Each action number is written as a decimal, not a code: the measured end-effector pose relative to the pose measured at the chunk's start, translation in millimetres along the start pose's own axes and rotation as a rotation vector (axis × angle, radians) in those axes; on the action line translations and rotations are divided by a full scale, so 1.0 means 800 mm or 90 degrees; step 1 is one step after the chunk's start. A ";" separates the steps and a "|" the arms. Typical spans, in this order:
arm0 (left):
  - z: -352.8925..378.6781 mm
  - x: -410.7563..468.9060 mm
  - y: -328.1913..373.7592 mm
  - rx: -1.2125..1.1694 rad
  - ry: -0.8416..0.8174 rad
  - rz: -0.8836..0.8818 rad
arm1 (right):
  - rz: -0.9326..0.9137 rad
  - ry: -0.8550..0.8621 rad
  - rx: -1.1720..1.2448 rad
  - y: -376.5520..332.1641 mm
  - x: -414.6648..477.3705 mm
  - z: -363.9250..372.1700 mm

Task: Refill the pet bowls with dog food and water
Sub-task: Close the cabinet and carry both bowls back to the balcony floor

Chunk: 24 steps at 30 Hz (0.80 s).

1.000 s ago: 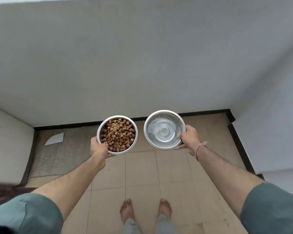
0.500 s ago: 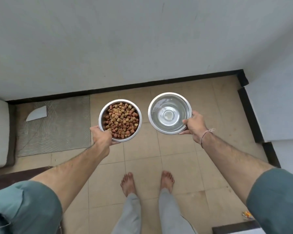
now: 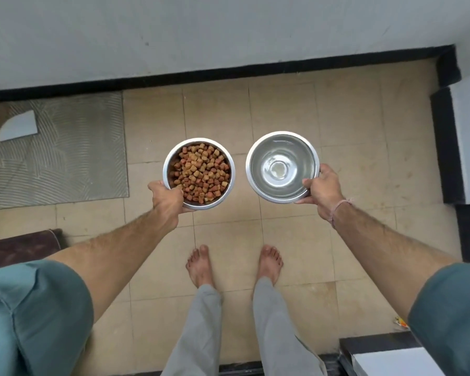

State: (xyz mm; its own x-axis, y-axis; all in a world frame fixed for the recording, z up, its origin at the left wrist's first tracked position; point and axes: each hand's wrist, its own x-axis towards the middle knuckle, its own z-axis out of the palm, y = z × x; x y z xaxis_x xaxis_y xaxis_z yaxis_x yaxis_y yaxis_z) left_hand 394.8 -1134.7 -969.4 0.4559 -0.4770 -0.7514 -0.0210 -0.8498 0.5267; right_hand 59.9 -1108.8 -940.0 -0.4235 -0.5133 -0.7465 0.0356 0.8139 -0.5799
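Both bare arms stretch forward and down, well apart. The left hand [image 3: 166, 198] grips the near rim of the food bowl [image 3: 198, 173], thumb hooked over the edge; the right hand [image 3: 323, 189] clasps the water bowl [image 3: 282, 166] the same way.

Even, soft daylight; faint shadows only. Wide-angle distortion bends the edges. Focus is sharp centrally, with mild glare inside the water bowl [image 3: 282, 166].
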 end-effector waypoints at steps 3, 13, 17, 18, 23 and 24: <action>0.015 0.034 -0.027 0.017 -0.002 0.000 | 0.013 -0.001 -0.001 0.027 0.032 0.017; 0.061 0.150 -0.100 0.029 -0.005 -0.023 | 0.046 -0.024 -0.011 0.102 0.125 0.072; 0.077 0.181 -0.178 0.104 -0.013 -0.061 | 0.063 -0.024 -0.012 0.128 0.159 0.091; 0.089 0.189 -0.206 0.147 -0.023 -0.067 | 0.064 -0.024 -0.016 0.134 0.169 0.095; 0.100 0.201 -0.301 0.293 -0.034 -0.090 | 0.061 -0.014 -0.028 0.165 0.212 0.114; 0.097 0.192 -0.324 0.286 -0.064 -0.075 | 0.061 -0.013 -0.029 0.170 0.219 0.118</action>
State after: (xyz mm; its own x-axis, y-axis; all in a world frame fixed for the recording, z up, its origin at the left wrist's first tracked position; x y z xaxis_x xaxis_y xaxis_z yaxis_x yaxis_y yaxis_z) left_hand 401.5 -1005.1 -1252.4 0.3909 -0.3721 -0.8419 -0.3673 -0.9017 0.2280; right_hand 75.7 -1113.3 -1180.4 -0.4021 -0.4378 -0.8042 0.0341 0.8705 -0.4909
